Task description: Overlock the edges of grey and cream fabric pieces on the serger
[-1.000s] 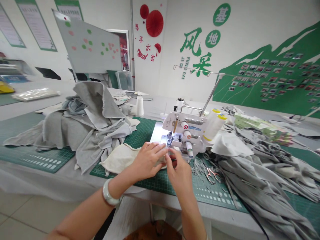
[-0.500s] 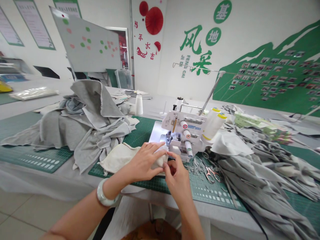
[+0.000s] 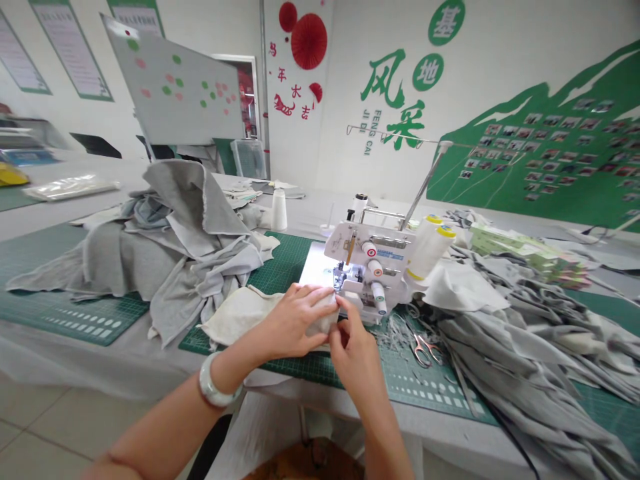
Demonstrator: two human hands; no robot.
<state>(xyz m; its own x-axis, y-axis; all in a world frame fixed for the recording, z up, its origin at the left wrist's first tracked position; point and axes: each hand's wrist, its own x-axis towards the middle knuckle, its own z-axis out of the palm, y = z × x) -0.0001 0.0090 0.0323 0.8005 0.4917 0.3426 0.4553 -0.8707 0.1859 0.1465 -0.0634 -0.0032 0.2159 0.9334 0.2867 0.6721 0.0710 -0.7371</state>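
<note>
Two hands work at the lit sewing machine: the left hand spreads loosely flat over cream cloth, the right hand pinching its edge just before the needle area

Bright room | glare on machine bed | soft shadows | edges stretched, slightly blurred

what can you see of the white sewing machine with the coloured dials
The white sewing machine with the coloured dials stands upright on the table, partly over a green gridded cutting mat. Its glossy casing looks like plastic. Four white dials with red, orange or green markings run down the front, beside a brightly lit metal needle area. A metal handle tops it, and a slim metal pole rises behind. Both hands work cream cloth near its lit bed; whether they touch the machine is unclear.
</note>
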